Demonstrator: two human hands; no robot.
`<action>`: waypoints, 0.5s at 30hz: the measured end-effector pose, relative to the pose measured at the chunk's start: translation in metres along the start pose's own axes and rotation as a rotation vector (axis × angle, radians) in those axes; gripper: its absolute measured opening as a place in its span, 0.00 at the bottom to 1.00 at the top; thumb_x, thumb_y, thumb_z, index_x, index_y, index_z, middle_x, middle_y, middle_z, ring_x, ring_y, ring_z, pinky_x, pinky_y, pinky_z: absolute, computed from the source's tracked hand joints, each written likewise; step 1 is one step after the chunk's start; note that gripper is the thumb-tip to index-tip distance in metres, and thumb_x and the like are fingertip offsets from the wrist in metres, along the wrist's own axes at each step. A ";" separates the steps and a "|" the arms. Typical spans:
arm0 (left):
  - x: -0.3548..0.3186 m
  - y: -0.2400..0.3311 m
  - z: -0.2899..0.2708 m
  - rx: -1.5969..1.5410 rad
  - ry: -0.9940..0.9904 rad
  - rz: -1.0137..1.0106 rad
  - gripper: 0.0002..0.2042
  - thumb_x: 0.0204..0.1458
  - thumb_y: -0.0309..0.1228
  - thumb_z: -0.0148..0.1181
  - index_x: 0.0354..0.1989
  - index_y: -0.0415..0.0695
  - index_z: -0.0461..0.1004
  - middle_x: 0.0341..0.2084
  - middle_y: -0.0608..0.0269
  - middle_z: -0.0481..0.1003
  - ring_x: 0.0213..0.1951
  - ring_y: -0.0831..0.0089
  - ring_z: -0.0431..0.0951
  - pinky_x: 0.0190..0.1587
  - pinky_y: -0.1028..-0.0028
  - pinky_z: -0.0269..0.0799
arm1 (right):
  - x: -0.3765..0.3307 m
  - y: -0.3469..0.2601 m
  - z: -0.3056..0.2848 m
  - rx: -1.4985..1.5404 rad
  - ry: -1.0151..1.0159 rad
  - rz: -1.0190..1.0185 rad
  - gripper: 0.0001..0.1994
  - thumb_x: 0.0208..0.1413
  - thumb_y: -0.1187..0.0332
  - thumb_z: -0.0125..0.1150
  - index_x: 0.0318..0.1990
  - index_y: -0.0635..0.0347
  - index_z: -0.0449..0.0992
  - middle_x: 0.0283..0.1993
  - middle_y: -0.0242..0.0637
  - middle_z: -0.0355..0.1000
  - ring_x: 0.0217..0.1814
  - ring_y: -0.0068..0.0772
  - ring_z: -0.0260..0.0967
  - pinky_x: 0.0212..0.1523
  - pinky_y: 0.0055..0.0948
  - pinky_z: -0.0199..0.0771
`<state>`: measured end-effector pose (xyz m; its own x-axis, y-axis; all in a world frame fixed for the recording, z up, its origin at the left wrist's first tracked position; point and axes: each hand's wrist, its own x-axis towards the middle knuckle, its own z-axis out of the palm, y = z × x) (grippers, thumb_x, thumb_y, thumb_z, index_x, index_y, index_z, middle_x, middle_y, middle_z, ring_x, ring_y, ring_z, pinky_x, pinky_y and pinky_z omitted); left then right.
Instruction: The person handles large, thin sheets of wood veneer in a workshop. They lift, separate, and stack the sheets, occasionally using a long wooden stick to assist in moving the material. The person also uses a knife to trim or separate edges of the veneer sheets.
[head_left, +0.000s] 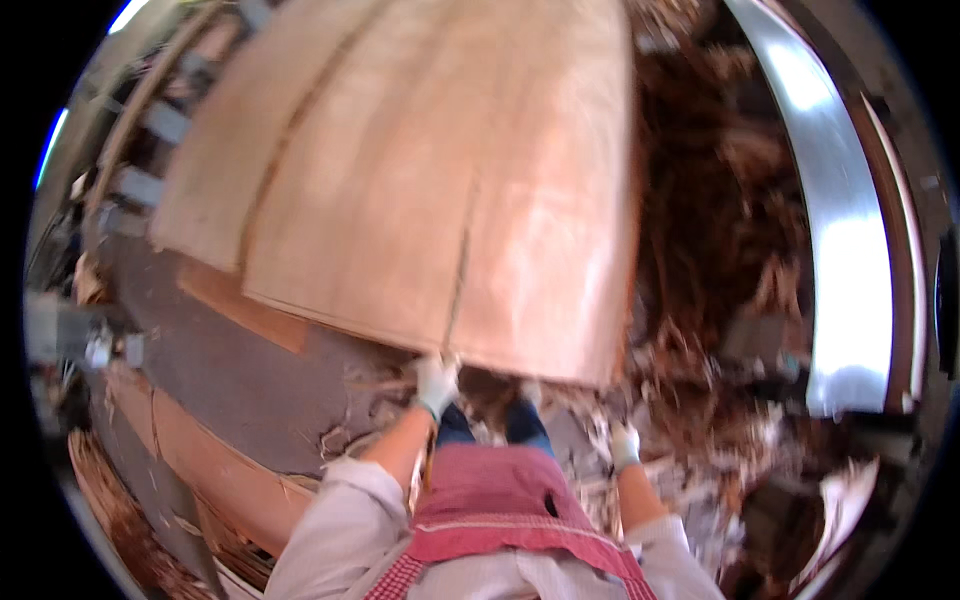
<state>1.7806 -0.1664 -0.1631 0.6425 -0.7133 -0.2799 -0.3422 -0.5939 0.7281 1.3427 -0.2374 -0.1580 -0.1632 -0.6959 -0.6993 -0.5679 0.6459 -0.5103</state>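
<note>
Ahead of you, one large pale wood veneer sheet [430, 180] overlaps a second at far left. Your gloved left hand [436, 383] has its fingers clamped on its near edge; your right hand [624, 446] hangs free, fingers loosely curled.

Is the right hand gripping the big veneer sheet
No, the right hand hangs free below the veneer sheet; only the left hand grips its edge.
</note>
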 end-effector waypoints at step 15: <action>0.033 -0.084 0.044 -0.391 -0.491 -0.726 0.05 0.56 0.32 0.58 0.35 0.45 0.70 0.23 0.70 0.69 0.21 0.81 0.70 0.26 0.79 0.76 | 0.181 -0.005 0.080 -0.045 0.433 0.158 0.16 0.46 0.63 0.59 0.37 0.70 0.75 0.35 0.55 0.75 0.39 0.54 0.73 0.41 0.41 0.70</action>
<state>1.8002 -0.1560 -0.2614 0.2179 -0.3492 -0.9114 0.3367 -0.8496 0.4060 1.3806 -0.3418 -0.3216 -0.5670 -0.6633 -0.4884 -0.5420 0.7469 -0.3852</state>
